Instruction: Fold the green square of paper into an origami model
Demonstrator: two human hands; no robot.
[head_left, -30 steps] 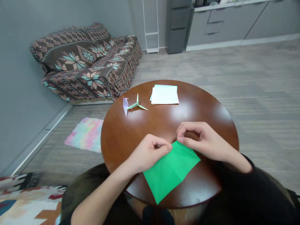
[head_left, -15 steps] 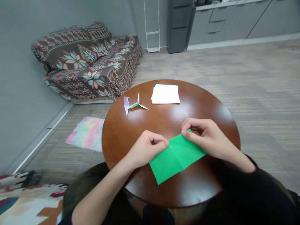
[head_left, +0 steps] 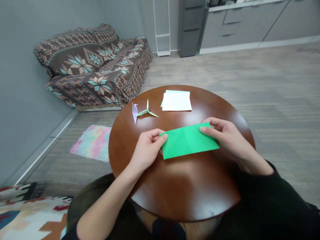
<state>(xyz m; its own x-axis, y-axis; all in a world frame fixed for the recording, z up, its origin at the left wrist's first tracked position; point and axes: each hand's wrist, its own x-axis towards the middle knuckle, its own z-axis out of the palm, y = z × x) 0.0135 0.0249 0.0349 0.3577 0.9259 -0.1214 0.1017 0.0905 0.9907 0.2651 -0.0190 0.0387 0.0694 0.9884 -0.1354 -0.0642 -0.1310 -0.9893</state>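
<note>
A green sheet of paper [head_left: 187, 141], folded into a long rectangle with crease lines near its middle, is held up above the round brown table [head_left: 175, 186]. My left hand [head_left: 149, 146] pinches its left end, thumb in front and fingers behind. At the upper right corner, my right hand [head_left: 222, 138] grips the paper the same way, its fingers partly hidden behind the sheet. The paper tilts slightly, its right end higher.
Toward the table's back lies a stack of white and pale blue paper [head_left: 176, 101]. Left of it stand a pale green folded paper piece [head_left: 147, 110] and a lilac one [head_left: 135, 112]. A patterned sofa [head_left: 100, 66] and a pastel rug [head_left: 93, 142] are beyond the table.
Both hands have raised the green paper away from me and turned it nearer to level. My left hand has moved to its left end, and the hands are farther apart.
</note>
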